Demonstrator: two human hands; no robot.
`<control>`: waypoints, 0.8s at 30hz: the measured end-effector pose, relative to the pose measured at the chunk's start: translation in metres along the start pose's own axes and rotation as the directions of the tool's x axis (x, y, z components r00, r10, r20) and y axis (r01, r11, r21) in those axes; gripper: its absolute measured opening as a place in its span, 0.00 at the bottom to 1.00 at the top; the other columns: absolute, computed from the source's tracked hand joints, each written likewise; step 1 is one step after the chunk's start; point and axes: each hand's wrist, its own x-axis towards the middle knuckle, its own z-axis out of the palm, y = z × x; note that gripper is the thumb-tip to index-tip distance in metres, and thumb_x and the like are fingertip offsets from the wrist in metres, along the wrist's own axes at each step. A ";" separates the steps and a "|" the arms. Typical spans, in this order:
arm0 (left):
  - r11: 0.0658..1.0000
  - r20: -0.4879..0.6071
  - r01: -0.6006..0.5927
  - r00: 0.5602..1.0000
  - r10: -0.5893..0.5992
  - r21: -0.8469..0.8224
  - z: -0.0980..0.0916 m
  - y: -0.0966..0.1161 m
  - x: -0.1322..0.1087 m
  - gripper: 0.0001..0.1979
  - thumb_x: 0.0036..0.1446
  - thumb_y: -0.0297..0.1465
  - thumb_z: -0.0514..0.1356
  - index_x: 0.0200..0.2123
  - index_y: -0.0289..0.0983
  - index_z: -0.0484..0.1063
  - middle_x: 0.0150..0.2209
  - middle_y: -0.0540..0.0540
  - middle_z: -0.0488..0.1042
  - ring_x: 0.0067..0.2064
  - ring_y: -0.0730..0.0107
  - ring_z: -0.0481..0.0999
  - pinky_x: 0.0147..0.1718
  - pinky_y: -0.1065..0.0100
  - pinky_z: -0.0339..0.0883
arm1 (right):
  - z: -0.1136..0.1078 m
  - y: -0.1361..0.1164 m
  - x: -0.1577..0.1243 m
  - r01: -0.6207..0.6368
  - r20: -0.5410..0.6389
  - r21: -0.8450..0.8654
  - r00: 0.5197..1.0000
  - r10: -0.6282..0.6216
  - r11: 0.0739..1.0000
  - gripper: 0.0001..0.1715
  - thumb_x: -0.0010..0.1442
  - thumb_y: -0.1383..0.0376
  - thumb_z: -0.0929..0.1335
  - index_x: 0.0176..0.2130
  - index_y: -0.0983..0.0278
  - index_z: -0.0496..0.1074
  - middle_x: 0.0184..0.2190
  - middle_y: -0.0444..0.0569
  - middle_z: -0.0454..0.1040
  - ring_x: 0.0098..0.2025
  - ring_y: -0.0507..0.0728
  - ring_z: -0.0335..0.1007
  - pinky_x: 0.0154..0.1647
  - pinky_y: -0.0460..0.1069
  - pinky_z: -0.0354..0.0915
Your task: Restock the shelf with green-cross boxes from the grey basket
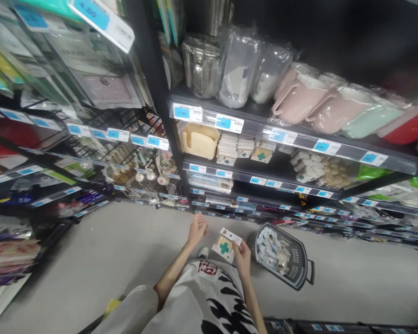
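My right hand (243,255) is closed on small flat packets (226,244), one with a green clover shape on it, held low in front of me. My left hand (197,228) hangs just left of the packets with its fingers curled; I cannot make out anything in it. Matching clover packets (261,155) lie on a black shelf (292,139) above. A dark grey shopping basket (301,266) full of small packaged goods stands on the floor right of my right hand.
Black store shelving runs left and right, with blue price tags along its edges. The top shelf holds a metal canister (202,65), wrapped clear jars and pink jugs (299,95). A beige plastic holder (198,139) sits below. Wire racks at left hold small wares. The floor is grey.
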 end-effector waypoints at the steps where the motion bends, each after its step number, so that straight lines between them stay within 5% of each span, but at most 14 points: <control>1: 1.000 -0.001 -0.001 1.000 0.001 0.001 0.000 0.001 0.001 0.21 0.57 0.48 0.59 0.44 0.43 0.57 0.25 0.60 0.72 0.17 0.73 0.73 0.18 0.74 0.61 | -0.001 -0.001 0.000 0.004 -0.004 -0.004 1.000 -0.004 1.000 0.31 0.55 0.46 0.76 0.47 0.66 0.79 0.41 0.57 0.85 0.35 0.64 0.82 0.34 0.53 0.76; 9: 0.999 0.071 0.035 0.997 -0.033 -0.023 -0.001 0.011 0.002 0.22 0.56 0.48 0.61 0.45 0.42 0.59 0.26 0.58 0.72 0.19 0.72 0.74 0.19 0.73 0.62 | 0.002 -0.017 -0.003 0.053 -0.021 -0.027 0.998 -0.054 0.998 0.25 0.58 0.47 0.74 0.42 0.65 0.78 0.32 0.51 0.84 0.30 0.58 0.78 0.30 0.49 0.72; 13: 0.984 0.258 -0.158 0.957 0.132 0.083 0.003 0.031 -0.015 0.17 0.60 0.45 0.62 0.46 0.40 0.68 0.40 0.46 0.78 0.38 0.64 0.82 0.33 0.66 0.73 | 0.008 -0.025 -0.003 0.078 -0.055 -0.035 0.995 -0.079 0.996 0.25 0.59 0.48 0.73 0.43 0.66 0.77 0.33 0.51 0.83 0.31 0.58 0.77 0.31 0.49 0.72; 16: 0.858 0.511 -0.478 0.794 0.331 0.187 0.012 0.046 -0.033 0.25 0.54 0.41 0.70 0.54 0.42 0.73 0.60 0.38 0.72 0.63 0.52 0.70 0.58 0.53 0.69 | 0.011 -0.028 -0.002 0.070 -0.134 -0.019 0.988 -0.072 0.997 0.26 0.57 0.47 0.74 0.43 0.66 0.77 0.31 0.50 0.83 0.29 0.57 0.76 0.29 0.49 0.71; 19: 0.743 0.706 -0.641 0.617 0.348 0.194 0.025 0.050 -0.046 0.40 0.45 0.36 0.76 0.63 0.45 0.70 0.68 0.39 0.64 0.71 0.47 0.59 0.69 0.46 0.56 | 0.012 -0.031 -0.002 0.026 -0.167 0.054 0.986 -0.017 0.998 0.29 0.55 0.45 0.74 0.45 0.64 0.76 0.28 0.47 0.81 0.25 0.57 0.74 0.24 0.49 0.70; 21: 0.780 0.705 -0.599 0.633 0.321 0.183 0.032 0.045 -0.049 0.33 0.54 0.34 0.70 0.64 0.45 0.69 0.66 0.41 0.68 0.68 0.52 0.65 0.68 0.49 0.58 | 0.012 -0.035 -0.002 -0.018 -0.099 0.141 0.995 0.032 0.990 0.34 0.56 0.41 0.72 0.49 0.63 0.75 0.26 0.46 0.80 0.22 0.57 0.73 0.21 0.50 0.69; 24: 0.936 0.537 -0.329 0.816 0.214 0.127 0.037 0.036 -0.045 0.22 0.63 0.34 0.61 0.61 0.42 0.72 0.57 0.42 0.78 0.57 0.57 0.77 0.59 0.55 0.70 | 0.012 -0.041 -0.005 -0.033 0.011 0.217 0.999 0.032 0.976 0.36 0.58 0.39 0.69 0.51 0.64 0.75 0.28 0.48 0.81 0.23 0.58 0.75 0.23 0.51 0.71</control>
